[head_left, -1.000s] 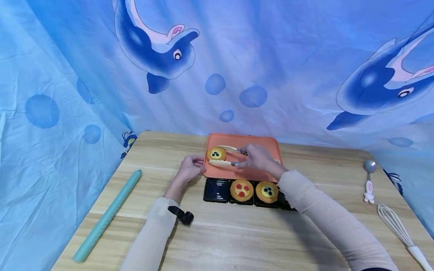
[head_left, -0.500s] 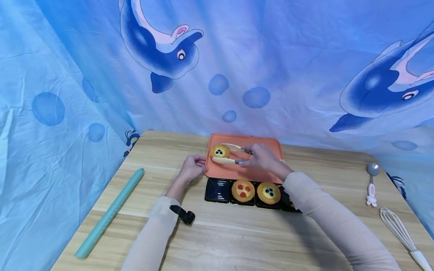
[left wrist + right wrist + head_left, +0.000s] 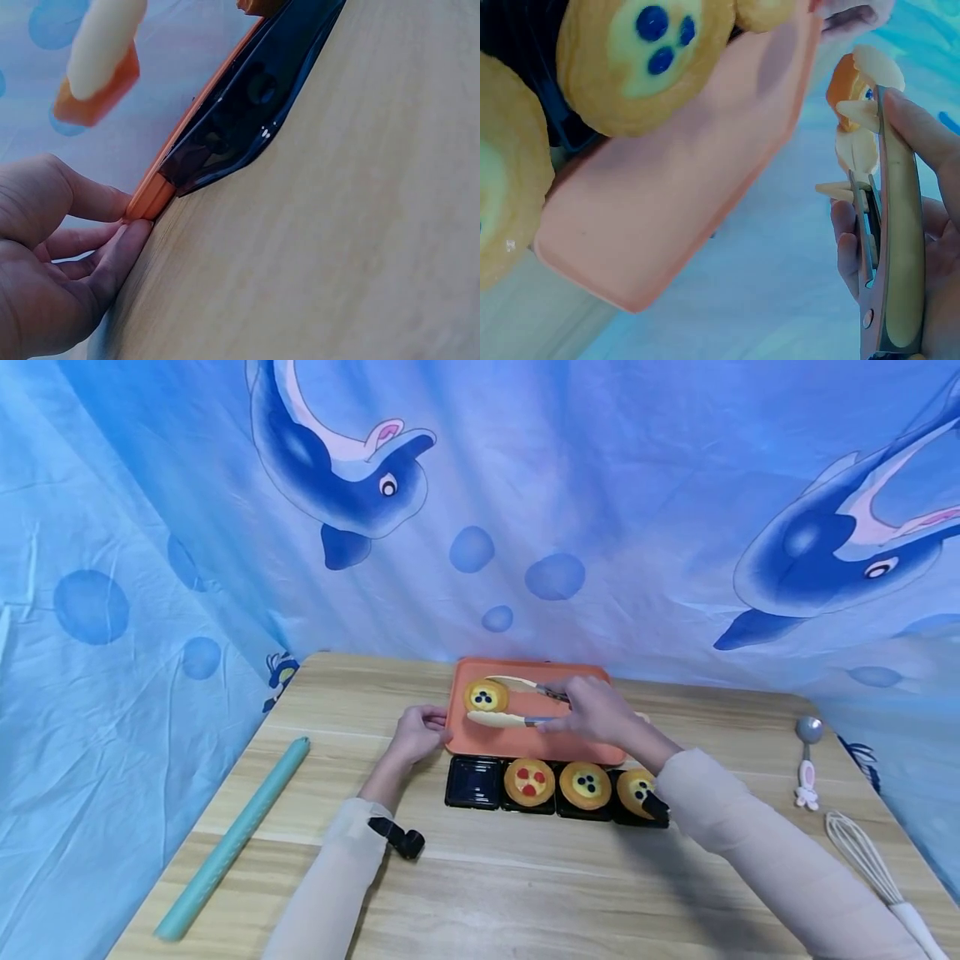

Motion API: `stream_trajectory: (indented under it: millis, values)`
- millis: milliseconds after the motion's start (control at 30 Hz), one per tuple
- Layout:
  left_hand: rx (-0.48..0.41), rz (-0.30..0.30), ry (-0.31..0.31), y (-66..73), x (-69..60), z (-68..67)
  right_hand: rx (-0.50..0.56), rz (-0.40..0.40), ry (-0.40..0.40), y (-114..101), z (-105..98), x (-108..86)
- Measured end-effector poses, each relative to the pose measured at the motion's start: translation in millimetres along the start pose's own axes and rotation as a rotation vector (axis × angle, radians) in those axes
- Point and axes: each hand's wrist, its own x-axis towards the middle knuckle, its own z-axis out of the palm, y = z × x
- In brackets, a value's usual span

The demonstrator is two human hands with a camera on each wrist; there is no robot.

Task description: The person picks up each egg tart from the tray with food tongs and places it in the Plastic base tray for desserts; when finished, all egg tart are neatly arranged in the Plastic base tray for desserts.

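Observation:
My right hand (image 3: 588,710) grips a pair of tongs (image 3: 904,247) with cream-coloured tips. Between the tips sits an egg tart (image 3: 486,697) with dark blue berries on its yellow top. In the left wrist view that tart (image 3: 105,94) hangs above the level of the orange tray (image 3: 517,745). At the tray's near left edge, my left hand (image 3: 420,732) pinches the rim between thumb and fingers (image 3: 124,251). A row of black square containers (image 3: 474,782) lines the tray's near side. The leftmost holds nothing; the others hold tarts.
One boxed tart (image 3: 529,782) has red fruit, the other two have blue berries. A teal rolling pin (image 3: 236,839) lies at the left. Along the right are a spoon (image 3: 807,760) with a rabbit handle and a whisk (image 3: 866,860). A blue dolphin curtain (image 3: 510,510) hangs behind the table.
The tongs and their tart have shifted a little to the right relative to the tray. My right forearm has moved right, uncovering the rightmost boxed tart. The left hand stays on the tray rim.

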Motion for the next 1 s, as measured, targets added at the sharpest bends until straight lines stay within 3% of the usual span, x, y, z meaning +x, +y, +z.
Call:
stream_trajectory:
  millis: [233, 533, 767, 1000]
  values:
    - [0.003, 0.006, -0.003, 1.0, -2.5, -0.3, 0.004, -0.047, 0.042, -10, -8, -25.1]
    - [0.001, 0.009, -0.010, -0.3, -0.5, 0.0, 0.003, -0.069, -0.012, -25, -11, -48.4]
    - [-0.012, 0.009, -0.019, -1.9, -0.8, -1.0, -0.023, -0.105, -0.031, -32, -3, -56.9]
    - [-0.007, 0.015, -0.025, -0.5, -1.5, -1.8, 0.018, -0.106, -0.044, -31, 16, -58.2]
